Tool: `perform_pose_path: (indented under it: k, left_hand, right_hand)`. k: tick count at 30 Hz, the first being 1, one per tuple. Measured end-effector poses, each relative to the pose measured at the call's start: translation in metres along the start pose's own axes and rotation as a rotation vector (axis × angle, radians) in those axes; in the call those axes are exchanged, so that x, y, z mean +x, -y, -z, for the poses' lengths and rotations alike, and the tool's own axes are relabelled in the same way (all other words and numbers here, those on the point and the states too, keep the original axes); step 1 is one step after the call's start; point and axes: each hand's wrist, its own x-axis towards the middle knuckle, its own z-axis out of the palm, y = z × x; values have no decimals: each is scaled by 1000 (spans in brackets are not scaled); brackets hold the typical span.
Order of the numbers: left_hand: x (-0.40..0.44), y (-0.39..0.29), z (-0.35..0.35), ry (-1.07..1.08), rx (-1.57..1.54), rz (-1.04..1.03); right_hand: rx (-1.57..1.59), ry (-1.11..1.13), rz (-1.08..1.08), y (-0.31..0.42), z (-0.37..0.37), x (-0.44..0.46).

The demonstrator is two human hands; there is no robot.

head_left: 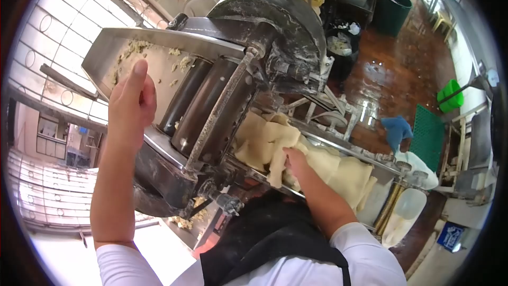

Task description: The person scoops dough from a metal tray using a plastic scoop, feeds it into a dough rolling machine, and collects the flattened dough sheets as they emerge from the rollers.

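Note:
My left hand [133, 95] is raised over the metal feed tray [164, 82] of a dough roller machine. Its thumb points up and the other fingers are loosely bent, with nothing seen in them. Below the rollers [206, 106], my right hand [296, 161] has its fingers closed at the edge of a pale dough sheet [272, 140]. The fingertips are partly hidden by the dough. That sheet lies in folds, and more flat dough [330, 169] stretches away to the right along the machine's bed.
Dough crumbs [135, 47] are scattered over the feed tray. A round machine guard [275, 13] rises behind the rollers. At right are a brass-coloured roller [388, 209] and a clear plastic container [410, 206]. Dark bins [391, 10] stand on the wet tiled floor [370, 85].

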Motion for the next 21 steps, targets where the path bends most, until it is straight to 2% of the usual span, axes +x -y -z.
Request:
perform_pose_path:
  k: [4, 5, 6, 7, 9, 11, 14, 15, 18, 20, 21]
  left_hand:
    - [-62, 10, -44, 139, -352, -116]
    - [-84, 7, -71, 83, -589, 106]
    - [-100, 28, -83, 345, -538, 123]
    - [-121, 37, -113, 318, -574, 317]
    - [-150, 60, -154, 724, -656, 581]
    - [-168, 90, -185, 816, -641, 864]
    - [-165, 159, -206, 693, -623, 1083]
    - [-161, 188, -211, 586, -622, 1096]
    - [-147, 258, -216, 228, -623, 1054]
    - [-138, 281, -216, 22, -683, 1034]
    - [-131, 314, -220, 72, -468, 846]
  right_hand:
    - [-218, -38, -25, 12, 20, -17]
    - [-233, -53, -27, 20, 20, -29]
    - [-247, -68, -25, 24, 21, -36]
    - [-214, -57, -22, 25, 27, -39]
    - [-161, -33, -16, 28, 47, -49]
    - [-174, -58, -41, 39, 62, -72]
    - [-174, -85, -60, 40, 99, -95]
    - [-168, -95, -61, 38, 113, -101]
    - [-210, -195, -62, 35, 138, -126]
    - [-268, -241, -38, 27, 150, -137]
    - [-301, -262, -23, 25, 154, -141]
